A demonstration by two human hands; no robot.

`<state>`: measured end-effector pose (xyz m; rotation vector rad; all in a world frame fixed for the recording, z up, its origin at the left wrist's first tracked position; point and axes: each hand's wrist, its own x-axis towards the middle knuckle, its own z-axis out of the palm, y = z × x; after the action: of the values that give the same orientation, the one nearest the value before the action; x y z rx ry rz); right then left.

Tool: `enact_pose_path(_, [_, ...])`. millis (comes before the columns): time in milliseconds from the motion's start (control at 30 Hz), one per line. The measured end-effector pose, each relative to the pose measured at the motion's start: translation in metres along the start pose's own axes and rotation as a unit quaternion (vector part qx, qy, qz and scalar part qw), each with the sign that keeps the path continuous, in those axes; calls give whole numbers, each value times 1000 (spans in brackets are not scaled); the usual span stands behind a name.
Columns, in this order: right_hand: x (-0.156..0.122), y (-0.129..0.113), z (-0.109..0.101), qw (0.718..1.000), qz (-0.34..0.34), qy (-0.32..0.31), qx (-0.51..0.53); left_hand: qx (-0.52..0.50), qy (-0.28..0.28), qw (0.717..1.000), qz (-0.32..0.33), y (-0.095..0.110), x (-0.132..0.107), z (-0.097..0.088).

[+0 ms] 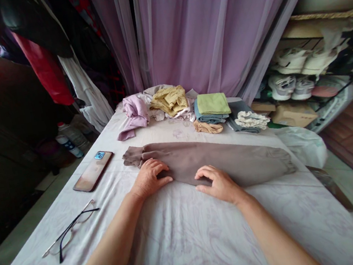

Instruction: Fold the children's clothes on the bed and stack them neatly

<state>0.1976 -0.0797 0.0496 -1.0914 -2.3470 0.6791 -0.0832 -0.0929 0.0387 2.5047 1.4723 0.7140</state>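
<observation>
Taupe knit garment [207, 163] lies lengthwise, flattened, on pale lilac patterned bedsheet [244, 233]. Left hand [150, 178] and right hand [219, 183] rest on it palm-down, fingers curled; grip cannot be confirmed. Beyond: folded green cloth [213, 104], heaped mustard cloth [168, 100].

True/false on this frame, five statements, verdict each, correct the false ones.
1. The left hand and right hand both touch the brown garment. True.
2. The phone lies right of the garment. False: it lies left of it.
3. The glasses lie on the sheet. True.
4. The shoes are on the sheet. False: they are off it, to the right.
5. The green cloth sits on the blue cloth. True.
</observation>
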Motion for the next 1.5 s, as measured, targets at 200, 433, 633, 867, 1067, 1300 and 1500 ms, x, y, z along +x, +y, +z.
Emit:
enact_pose_path(200, [-4,27,14,999,34,26,-24,0,32,999,28,-7,-3,2])
enact_pose_path(433, [9,50,18,996,16,68,47,48,98,994,13,2,-5,7])
enact_pose_path(633, [9,38,14,995,65,59,55,38,71,995,58,19,-1,17])
enact_pose_path(867, [17,26,-6,990,122,-3,71,57,61,996,41,23,0,19])
enact_pose_path(1067, [70,42,-14,978,131,90,-133,67,39,997,13,25,-2,21])
enact_pose_path(1300, [118,39,-6,965,103,36,-238,82,22,996,25,25,-3,20])
enact_pose_path(1500, [133,42,-3,958,114,65,-256,75,12,997,19,26,-3,19])
